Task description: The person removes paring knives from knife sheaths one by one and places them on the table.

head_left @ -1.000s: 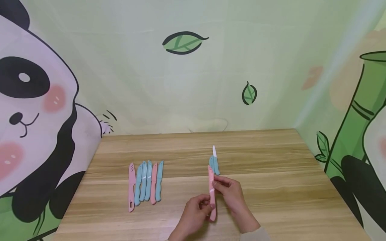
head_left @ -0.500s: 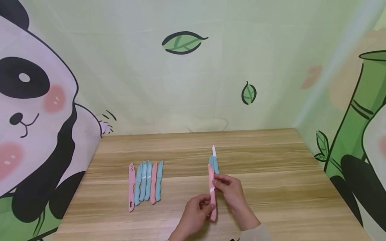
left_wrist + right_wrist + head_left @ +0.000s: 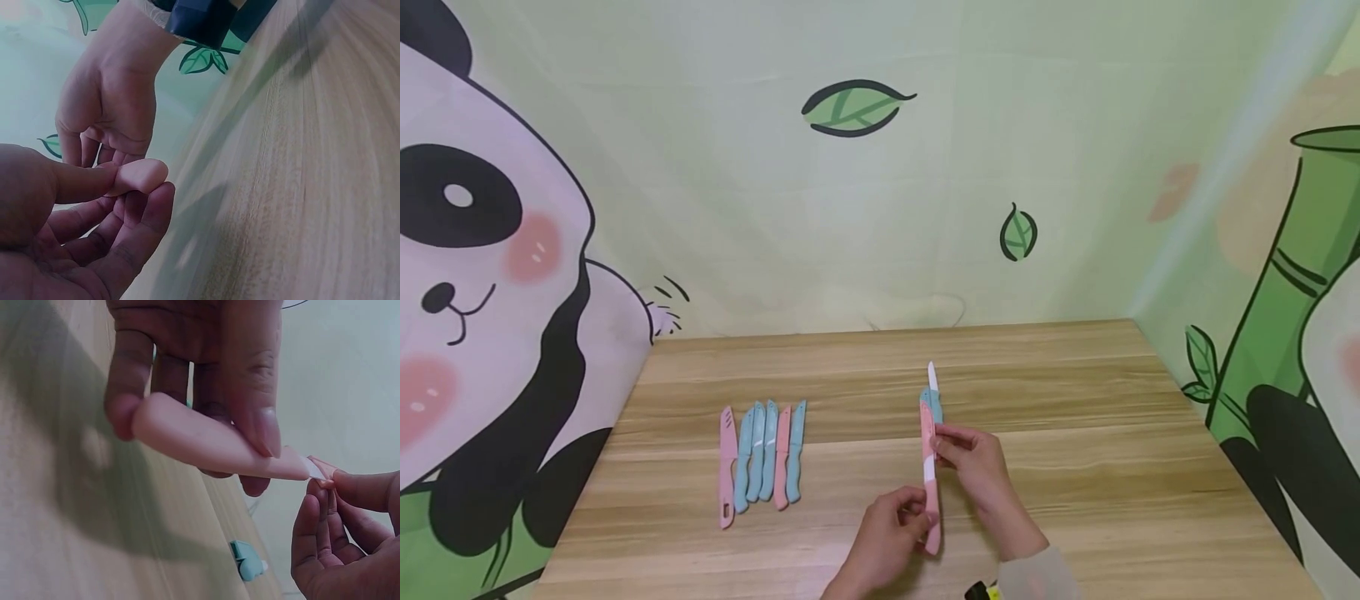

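In the head view a pink paring knife (image 3: 932,498) is held lengthwise over the table's near middle. My left hand (image 3: 883,533) pinches its handle between thumb and fingers; the left wrist view shows the rounded butt of the handle (image 3: 145,175) up close. With thumb and fingertips, my right hand (image 3: 979,467) pinches the pink sheath (image 3: 927,423). Between handle and sheath a stretch of white blade (image 3: 929,470) is bare. Just beyond, a blue knife (image 3: 937,408) with its white blade uncovered lies beside a blue sheath (image 3: 925,395), partly hidden behind the pink one.
On the left of the wooden table (image 3: 647,467), several sheathed knives lie side by side: a longer pink one (image 3: 727,467), blue ones (image 3: 755,454) and another pink one (image 3: 782,462). A panda-printed cloth (image 3: 737,208) hangs behind the table.
My right hand has slid the pink sheath forward, away from the handle, so more white blade shows. My left hand stays nearly in place on the handle.
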Demonstrator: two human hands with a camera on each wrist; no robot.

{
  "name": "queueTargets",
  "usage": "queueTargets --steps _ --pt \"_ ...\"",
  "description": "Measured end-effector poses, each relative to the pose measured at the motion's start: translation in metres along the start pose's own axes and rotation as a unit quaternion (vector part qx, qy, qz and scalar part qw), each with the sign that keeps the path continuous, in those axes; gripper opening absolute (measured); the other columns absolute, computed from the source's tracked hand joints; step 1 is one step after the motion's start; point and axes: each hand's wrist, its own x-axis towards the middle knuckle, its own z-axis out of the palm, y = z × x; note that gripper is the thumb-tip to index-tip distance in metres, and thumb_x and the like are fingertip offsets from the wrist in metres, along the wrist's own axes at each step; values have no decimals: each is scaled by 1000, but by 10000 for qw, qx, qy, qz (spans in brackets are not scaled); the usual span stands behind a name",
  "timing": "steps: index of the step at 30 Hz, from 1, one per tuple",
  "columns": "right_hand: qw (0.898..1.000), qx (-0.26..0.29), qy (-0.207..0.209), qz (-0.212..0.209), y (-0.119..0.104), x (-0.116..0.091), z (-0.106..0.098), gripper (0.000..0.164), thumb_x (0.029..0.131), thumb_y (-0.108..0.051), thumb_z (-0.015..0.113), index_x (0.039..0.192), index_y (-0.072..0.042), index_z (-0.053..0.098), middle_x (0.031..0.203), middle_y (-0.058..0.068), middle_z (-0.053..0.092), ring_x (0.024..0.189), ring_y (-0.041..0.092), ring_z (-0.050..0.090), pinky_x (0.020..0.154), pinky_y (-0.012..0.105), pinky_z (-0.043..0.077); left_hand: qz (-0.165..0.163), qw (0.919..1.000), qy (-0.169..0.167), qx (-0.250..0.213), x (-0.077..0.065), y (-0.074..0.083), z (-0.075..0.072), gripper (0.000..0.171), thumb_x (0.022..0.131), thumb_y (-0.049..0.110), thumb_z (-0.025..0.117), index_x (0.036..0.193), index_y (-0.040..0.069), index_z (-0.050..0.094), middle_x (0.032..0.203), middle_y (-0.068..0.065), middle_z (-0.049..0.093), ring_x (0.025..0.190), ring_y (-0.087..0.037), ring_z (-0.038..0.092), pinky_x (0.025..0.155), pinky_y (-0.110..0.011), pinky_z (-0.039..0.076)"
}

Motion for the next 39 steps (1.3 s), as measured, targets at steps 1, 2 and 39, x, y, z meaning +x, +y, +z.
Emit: queueTargets --steps 1,2,39 --pt "10000 28 -1 6 -1 1 0 23 94 1 70 117 5 73 102 13 76 82 13 69 77 28 63 -4 10000 -5 -9 0 0 0 21 96 3 68 116 -4 69 95 -8 68 80 -16 65 62 -29 63" --pt "10000 52 1 10 -2 3 0 23 94 1 70 116 6 73 102 13 76 82 13 68 77 28 63 -4 10000 -6 -21 0 0 0 21 96 3 68 116 -4 69 95 -8 68 80 -16 65 62 -29 63" --pt "9988 361 191 -257 -17 25 -4 29 96 4 66 124 10 66 95 7 77 72 9 68 70 22 61 125 9995 -39 287 -6 -2 5 22 94 3 70 115 -4 69 92 -6 68 78 -11 61 61 -25 61"
